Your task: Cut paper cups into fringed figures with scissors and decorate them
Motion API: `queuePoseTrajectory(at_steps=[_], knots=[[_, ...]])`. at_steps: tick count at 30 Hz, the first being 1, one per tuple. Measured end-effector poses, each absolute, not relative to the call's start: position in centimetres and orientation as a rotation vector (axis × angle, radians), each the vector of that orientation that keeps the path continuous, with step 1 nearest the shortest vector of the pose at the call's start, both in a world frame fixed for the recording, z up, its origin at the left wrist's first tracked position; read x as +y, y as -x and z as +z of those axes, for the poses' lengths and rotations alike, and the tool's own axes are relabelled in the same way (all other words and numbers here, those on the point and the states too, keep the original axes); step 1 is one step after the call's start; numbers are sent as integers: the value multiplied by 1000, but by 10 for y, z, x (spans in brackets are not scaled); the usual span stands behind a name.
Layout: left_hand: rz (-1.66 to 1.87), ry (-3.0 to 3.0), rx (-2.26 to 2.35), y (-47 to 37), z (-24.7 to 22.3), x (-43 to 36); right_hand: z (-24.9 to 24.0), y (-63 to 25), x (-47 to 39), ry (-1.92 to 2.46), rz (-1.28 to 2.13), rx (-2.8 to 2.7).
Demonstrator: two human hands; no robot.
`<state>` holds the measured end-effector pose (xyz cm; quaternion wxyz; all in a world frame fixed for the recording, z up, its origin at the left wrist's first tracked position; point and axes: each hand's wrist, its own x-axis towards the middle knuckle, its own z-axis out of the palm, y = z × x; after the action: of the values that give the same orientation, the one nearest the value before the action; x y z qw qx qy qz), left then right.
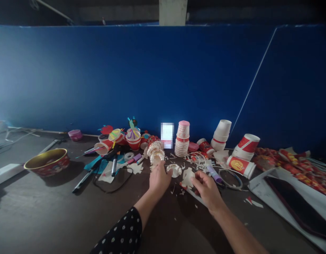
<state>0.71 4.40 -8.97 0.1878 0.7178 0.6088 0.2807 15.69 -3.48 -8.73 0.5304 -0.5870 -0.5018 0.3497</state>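
My left hand (160, 179) reaches forward over the dark table, its thumb apart from the fingers. Its fingertips touch the near end of a frilly white paper piece (155, 155), whose far part is red. Just right of that thumb lies a white scalloped paper ring (174, 170). My right hand (207, 188) is closed in a pinch on an irregular piece of white cut paper (188, 177), held low over the table. Beneath the right hand, a white strip (196, 197) with a red end is partly hidden. Small paper scraps (182, 192) are scattered between both hands.
Stacked paper cups (182, 144) stand behind, with more cups (221, 135) to the right. Decorated red cups (133, 140), a marker (114, 166) and a gold-rimmed bowl (48, 163) are leftward. A dark phone (297, 204) lies at right. A blue partition (163, 77) bounds the back.
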Motion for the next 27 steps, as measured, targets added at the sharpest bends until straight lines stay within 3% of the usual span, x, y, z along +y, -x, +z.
queuePoseTrajectory(at_steps=[8, 21, 27], knots=[[802, -2012, 1642, -18, -99, 54, -92, -159, -35, 1388, 836, -1191], [1410, -2016, 1286, -5, -82, 40, -85, -155, -37, 1280, 902, -1190], [1217, -1328, 1119, -6, -81, 47, -89, -150, -37, 1297, 973, -1261]])
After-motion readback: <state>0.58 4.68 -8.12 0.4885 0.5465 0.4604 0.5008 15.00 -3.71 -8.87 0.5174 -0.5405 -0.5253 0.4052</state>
